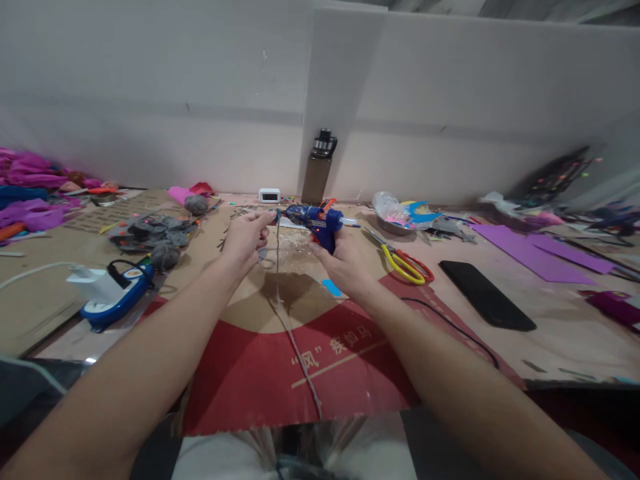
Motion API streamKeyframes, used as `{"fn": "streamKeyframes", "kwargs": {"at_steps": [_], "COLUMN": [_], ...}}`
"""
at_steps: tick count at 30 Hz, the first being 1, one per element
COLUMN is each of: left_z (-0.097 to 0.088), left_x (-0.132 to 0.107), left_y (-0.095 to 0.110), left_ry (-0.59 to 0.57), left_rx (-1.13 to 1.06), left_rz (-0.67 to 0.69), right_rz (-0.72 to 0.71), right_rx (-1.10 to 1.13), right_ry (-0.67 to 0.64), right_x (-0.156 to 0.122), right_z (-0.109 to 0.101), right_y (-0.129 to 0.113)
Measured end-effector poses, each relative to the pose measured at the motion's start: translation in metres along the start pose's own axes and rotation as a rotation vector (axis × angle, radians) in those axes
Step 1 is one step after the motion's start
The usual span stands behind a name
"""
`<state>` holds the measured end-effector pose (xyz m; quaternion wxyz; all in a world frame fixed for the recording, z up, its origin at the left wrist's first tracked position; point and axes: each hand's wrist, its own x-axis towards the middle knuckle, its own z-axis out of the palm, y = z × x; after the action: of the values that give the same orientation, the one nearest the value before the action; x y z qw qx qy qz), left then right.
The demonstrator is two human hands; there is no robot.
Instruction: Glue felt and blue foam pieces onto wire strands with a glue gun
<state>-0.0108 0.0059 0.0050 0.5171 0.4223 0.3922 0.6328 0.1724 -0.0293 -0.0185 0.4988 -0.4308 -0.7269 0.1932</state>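
My right hand (341,257) is wrapped round the handle of a blue hot glue gun (324,223), whose nozzle points left. A pale glue stick (349,221) sticks out of its back end. Close to the nozzle, my left hand (249,239) pinches a small dark piece (277,215) between thumb and fingertips; its kind is too small to make out. From that piece a grey yarn (278,263) hangs down and runs over the red and brown cardboard (240,373) toward its front edge.
Scissors (403,262) with yellow and red handles and a black phone (485,293) lie at right. A blue power strip (117,300) stands at left, near grey yarn balls (164,255). Behind are a bottle (317,173), a small white clock (269,195) and a bowl (393,223).
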Motion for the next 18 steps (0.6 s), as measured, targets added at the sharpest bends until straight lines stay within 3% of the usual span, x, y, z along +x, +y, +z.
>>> {"fn": "streamKeyframes", "kwargs": {"at_steps": [18], "left_z": [0.0031], "left_x": [-0.0033], "left_y": [0.0029], "left_ry": [-0.015], "left_rx": [0.086], "left_rz": [0.043], "right_rz": [-0.005], "right_rx": [-0.078], "right_ry": [0.012], "right_x": [0.0], "right_z": [-0.0021], "right_y": [-0.0052]}}
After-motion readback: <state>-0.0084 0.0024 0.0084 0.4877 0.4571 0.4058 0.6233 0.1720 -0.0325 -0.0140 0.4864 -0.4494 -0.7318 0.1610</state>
